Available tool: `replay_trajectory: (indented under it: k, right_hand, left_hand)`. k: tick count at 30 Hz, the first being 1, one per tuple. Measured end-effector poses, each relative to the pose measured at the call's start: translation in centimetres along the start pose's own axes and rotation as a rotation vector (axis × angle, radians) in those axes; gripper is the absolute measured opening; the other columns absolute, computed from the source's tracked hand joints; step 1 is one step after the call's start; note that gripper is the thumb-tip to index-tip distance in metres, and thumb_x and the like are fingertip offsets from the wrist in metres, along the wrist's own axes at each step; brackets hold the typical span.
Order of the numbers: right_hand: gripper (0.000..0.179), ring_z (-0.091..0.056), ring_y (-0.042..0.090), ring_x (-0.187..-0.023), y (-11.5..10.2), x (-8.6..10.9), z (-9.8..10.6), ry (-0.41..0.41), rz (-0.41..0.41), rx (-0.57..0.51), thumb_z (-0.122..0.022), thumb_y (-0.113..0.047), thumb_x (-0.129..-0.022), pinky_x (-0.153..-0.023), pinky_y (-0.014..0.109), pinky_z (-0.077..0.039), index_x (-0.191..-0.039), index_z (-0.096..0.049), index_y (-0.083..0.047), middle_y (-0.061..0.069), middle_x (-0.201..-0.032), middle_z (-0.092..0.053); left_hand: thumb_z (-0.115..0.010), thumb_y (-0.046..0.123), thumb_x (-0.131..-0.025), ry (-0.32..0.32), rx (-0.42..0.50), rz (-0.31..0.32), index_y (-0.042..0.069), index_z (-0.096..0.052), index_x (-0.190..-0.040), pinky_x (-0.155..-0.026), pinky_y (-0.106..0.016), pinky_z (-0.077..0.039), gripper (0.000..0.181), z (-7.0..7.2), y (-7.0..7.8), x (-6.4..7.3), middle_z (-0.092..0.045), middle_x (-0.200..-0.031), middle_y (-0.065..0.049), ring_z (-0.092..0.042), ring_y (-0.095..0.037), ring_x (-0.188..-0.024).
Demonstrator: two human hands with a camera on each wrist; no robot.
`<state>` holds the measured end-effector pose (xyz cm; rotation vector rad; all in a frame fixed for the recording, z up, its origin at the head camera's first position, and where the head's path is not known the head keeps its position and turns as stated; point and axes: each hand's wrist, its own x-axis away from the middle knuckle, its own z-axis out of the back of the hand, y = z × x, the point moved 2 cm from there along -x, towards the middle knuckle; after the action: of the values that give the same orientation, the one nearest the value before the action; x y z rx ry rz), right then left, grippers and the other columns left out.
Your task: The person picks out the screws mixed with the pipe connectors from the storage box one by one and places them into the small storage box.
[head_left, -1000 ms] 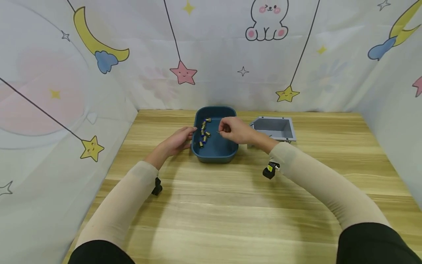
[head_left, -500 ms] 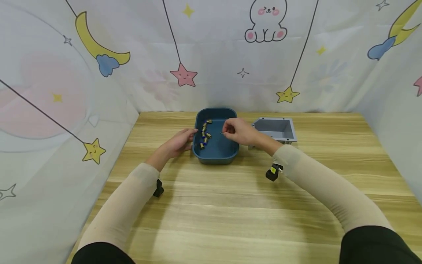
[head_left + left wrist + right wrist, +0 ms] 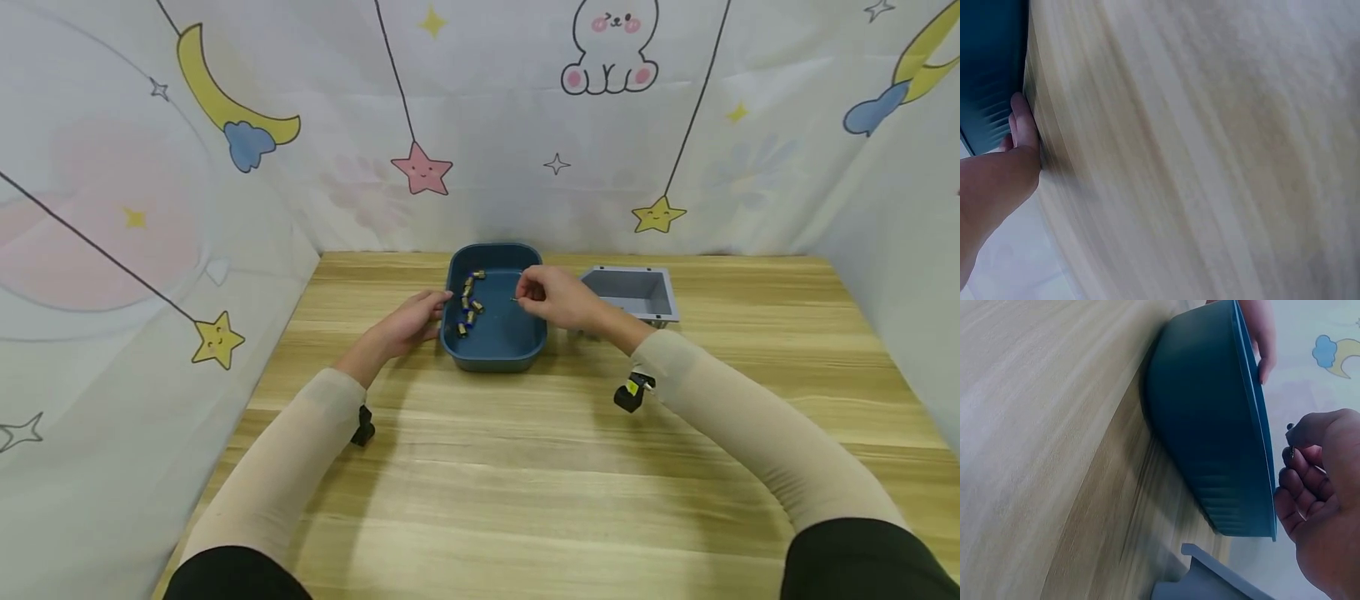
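A dark blue plastic bin (image 3: 492, 364) stands on the table with several small brass pieces with blue ends (image 3: 465, 304) along its left side. My left hand (image 3: 411, 323) holds the bin's left wall, thumb at the rim and fingers along the outside, as the left wrist view also shows. Above the bin's right side, my right hand (image 3: 558, 296) pinches a small screw (image 3: 1292, 452) between thumb and forefinger. Its round dark head sticks out past the thumb in the right wrist view. The other right fingers are loosely curled close to the bin's rim.
A grey box (image 3: 637, 292) with a cut corner and small holes in its rim stands right of the bin, partly behind my right forearm. The wood-grain table (image 3: 480, 467) ends at a printed white curtain (image 3: 495, 200) behind and at both sides.
My right hand has shifted slightly right over the bin, still pinching the screw. My left hand stays at the bin's wall, and the brass pieces lie as before.
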<state>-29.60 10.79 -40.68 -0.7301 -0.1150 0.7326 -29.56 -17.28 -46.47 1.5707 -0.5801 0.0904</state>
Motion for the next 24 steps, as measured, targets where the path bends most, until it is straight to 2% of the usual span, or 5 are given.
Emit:
replay_trajectory:
  k: [8, 16, 24]
  right_hand:
    - [0.006, -0.056, 0.016, -0.077, 0.3, 0.4, 0.3, 0.023, 0.005, -0.010, -0.063, -0.013, -0.097, -0.070, 0.033, -0.049, -0.099, -0.065, -0.008, 0.001, -0.088, -0.061]
    - [0.007, -0.057, 0.016, -0.079, 0.4, 1.0, 0.7, 0.030, -0.024, -0.022, -0.062, -0.014, -0.098, -0.071, 0.034, -0.049, -0.100, -0.065, -0.008, 0.001, -0.091, -0.062]
    - [0.009, -0.056, 0.016, -0.079, 0.6, 1.8, 1.5, 0.057, -0.020, -0.015, -0.063, -0.014, -0.097, -0.072, 0.035, -0.048, -0.101, -0.067, -0.006, 0.001, -0.089, -0.062]
  left_hand:
    - [-0.051, 0.037, -0.104, 0.010, -0.001, 0.002, 0.007, -0.029, -0.148, -0.100, -0.040, -0.047, 0.058, 0.4, -0.2, -0.3, -0.050, -0.139, -0.017, -0.051, -0.026, -0.128]
    - [-0.050, 0.036, -0.104, 0.007, 0.000, 0.002, 0.006, -0.029, -0.148, -0.099, -0.039, -0.048, 0.057, 0.1, -0.1, -0.2, -0.050, -0.138, -0.018, -0.051, -0.026, -0.127]
    - [-0.049, 0.036, -0.105, -0.001, 0.007, 0.001, 0.006, -0.029, -0.148, -0.100, -0.040, -0.047, 0.057, 0.0, -0.1, -0.3, -0.050, -0.138, -0.018, -0.051, -0.026, -0.127]
